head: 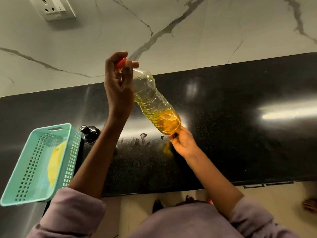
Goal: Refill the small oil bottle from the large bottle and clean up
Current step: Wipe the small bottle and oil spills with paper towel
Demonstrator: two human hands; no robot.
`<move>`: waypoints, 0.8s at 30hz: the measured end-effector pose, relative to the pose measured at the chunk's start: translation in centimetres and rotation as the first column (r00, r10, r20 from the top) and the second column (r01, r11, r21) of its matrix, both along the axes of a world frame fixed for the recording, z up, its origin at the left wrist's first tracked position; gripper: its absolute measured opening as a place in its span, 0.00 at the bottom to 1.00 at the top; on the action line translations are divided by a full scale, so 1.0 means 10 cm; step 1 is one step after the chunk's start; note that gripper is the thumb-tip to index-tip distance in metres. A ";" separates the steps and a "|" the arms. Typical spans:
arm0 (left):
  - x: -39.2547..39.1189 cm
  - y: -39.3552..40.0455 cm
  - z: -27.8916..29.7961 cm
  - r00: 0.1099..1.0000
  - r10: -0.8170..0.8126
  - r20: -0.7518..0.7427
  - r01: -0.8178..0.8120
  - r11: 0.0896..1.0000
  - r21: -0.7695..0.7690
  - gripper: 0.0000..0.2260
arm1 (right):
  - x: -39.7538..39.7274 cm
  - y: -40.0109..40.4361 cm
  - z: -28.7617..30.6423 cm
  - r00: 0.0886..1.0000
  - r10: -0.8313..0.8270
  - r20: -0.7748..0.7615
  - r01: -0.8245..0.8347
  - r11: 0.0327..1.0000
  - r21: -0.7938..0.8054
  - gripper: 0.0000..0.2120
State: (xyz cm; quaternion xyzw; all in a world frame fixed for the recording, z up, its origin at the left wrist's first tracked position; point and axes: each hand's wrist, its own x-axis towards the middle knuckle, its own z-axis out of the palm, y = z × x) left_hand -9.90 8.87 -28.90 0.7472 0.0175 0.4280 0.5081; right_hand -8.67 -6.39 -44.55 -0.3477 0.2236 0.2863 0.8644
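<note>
The large clear plastic bottle (154,102) hangs above the black counter, tilted with its neck up and to the left, and yellow oil fills its lower part. My right hand (183,143) grips its base from below. Fingers of my left hand (118,79) are closed around the red cap (121,63) at the bottle's neck. The small dark oil bottle (89,133) stands on the counter beside the basket, partly hidden by my left forearm.
A teal perforated basket (22,191) holding a yellow cloth (55,165) sits at the counter's left front edge. Smears of oil (142,137) mark the black counter (240,134) under the bottle. A marble wall with a socket (54,9) rises behind.
</note>
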 end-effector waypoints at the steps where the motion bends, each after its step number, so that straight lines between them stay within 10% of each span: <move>1: 0.00 0.03 -0.01 1.000 0.010 0.008 -0.010 0.999 0.030 0.11 | -0.05 0.06 -0.03 0.998 0.065 0.011 -0.064 0.997 -0.047 0.13; 10: 0.00 0.47 -0.23 0.983 0.149 -0.108 -0.134 0.982 0.134 0.14 | -0.37 -0.07 -0.28 0.852 0.496 0.167 -0.433 0.847 -0.309 0.07; 24: 0.10 1.08 -0.58 0.938 0.281 -0.203 -0.218 0.934 0.285 0.16 | -0.22 -0.08 -0.13 0.981 0.177 0.076 -0.160 0.968 -0.196 0.06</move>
